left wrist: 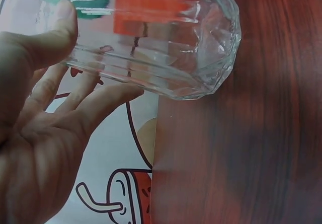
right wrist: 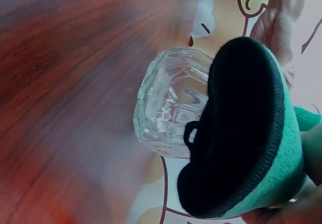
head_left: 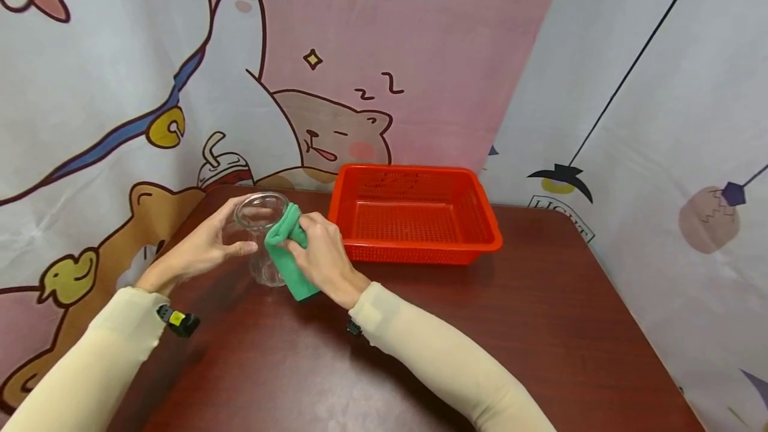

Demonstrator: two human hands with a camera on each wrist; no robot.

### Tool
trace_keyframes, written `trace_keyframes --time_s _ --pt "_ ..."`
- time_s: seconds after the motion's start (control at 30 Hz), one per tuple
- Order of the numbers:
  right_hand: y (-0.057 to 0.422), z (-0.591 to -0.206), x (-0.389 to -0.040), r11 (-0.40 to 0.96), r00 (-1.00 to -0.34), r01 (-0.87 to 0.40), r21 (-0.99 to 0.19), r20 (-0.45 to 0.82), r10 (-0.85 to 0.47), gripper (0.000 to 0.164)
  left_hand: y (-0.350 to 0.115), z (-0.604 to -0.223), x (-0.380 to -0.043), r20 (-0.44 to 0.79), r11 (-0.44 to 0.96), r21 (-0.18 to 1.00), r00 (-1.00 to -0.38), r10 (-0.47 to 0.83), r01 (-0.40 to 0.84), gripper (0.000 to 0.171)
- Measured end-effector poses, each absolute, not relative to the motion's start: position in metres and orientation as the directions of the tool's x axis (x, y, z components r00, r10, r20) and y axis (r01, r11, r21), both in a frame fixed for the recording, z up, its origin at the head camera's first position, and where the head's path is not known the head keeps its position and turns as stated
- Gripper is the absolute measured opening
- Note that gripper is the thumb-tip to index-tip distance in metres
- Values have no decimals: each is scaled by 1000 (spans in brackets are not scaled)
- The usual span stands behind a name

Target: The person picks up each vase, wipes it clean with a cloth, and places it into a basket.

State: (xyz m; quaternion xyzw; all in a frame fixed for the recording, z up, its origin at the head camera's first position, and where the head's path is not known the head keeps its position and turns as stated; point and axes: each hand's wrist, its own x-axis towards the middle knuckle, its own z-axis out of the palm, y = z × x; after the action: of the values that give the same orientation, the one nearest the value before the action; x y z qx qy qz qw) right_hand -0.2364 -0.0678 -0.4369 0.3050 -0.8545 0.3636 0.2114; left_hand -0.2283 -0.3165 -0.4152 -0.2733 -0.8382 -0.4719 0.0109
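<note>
Between table edge (head_left: 207, 204) and red basket (head_left: 414, 253), left hand (head_left: 210, 244) around glass jar (head_left: 261, 265), right hand (head_left: 324, 253) around green cloth (head_left: 293, 271), clearance beneath uncertain.

The cloth (head_left: 293, 273) in the right hand (head_left: 325, 255) partly hides the jar (head_left: 261, 264); the head view crops both sleeves (head_left: 90, 362).

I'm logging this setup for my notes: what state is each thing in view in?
Clear faceted glass jar: mouth up, uncovered, held.
Soft green cloth: folded over, gripped, at the jar's rim.
Red perforated plastic basket: upright, open-topped, standing on the glossy red-brown table.
Bare left hand: holding the jar from its side.
Bare right hand: gripping the cloth.
</note>
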Motion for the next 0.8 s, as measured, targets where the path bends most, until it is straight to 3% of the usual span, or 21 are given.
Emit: trace_keyframes --time_s 0.4,0.8 --pt "-67 -451 -228 656 -750 -649 -384 467 -469 40 -324 -429 -231 196 435 809 -879 435 395 87" --pt "-64 -468 -227 714 -774 -624 -318 377 -509 39 -323 -428 -236 251 468 746 -850 463 475 77"
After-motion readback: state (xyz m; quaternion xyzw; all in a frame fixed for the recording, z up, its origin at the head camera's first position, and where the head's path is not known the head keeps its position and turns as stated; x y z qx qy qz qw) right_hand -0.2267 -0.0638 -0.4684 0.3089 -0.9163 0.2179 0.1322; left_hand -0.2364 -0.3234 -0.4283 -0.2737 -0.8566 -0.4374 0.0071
